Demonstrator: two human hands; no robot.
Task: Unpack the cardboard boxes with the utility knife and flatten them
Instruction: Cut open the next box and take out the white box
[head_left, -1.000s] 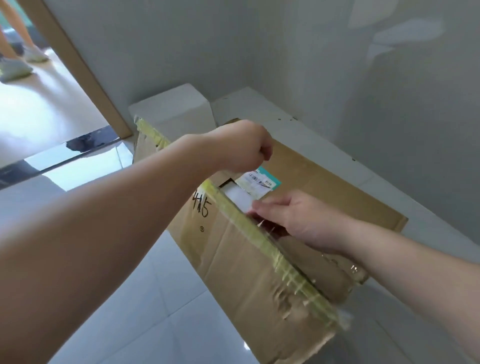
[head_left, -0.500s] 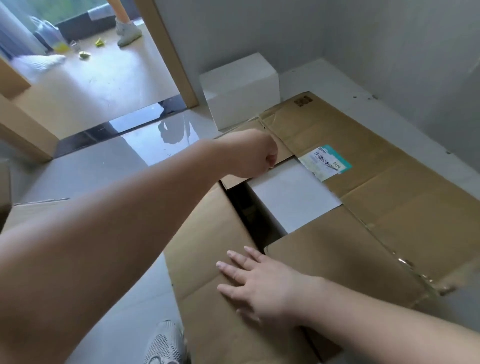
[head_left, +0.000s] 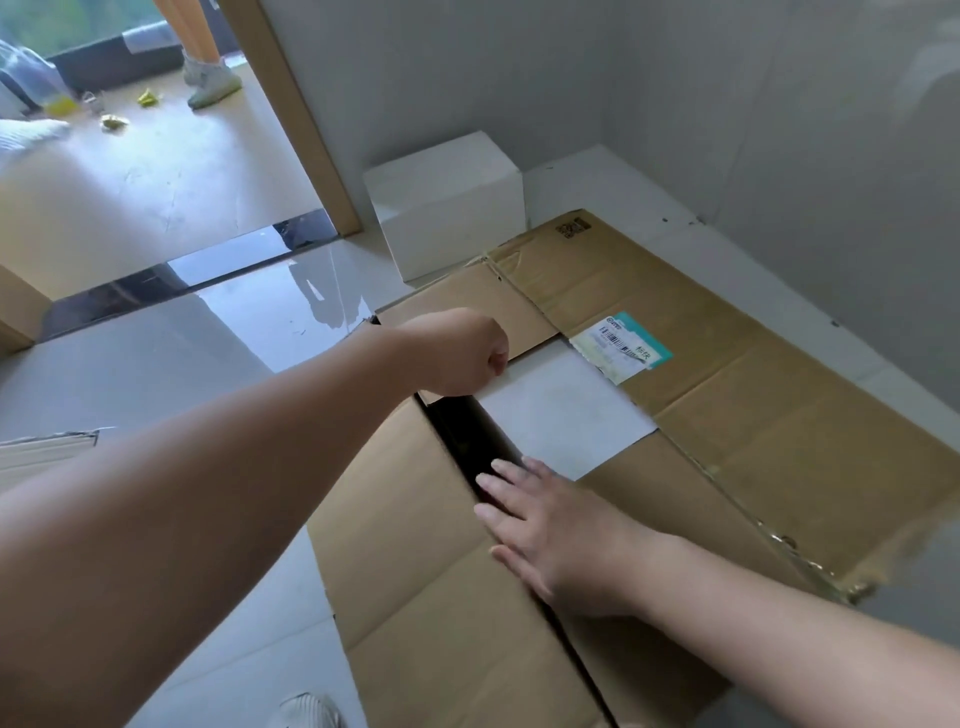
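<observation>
Right hand (head_left: 550, 525) flat on cardboard box (head_left: 753, 415) flap edge; left hand (head_left: 457, 353) fisted.

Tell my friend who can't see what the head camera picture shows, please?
A right hand presses flat on a big brown cardboard box lying on the floor, while the left hand is a fist at a flap's edge. A small white box stands by the wall.
</observation>
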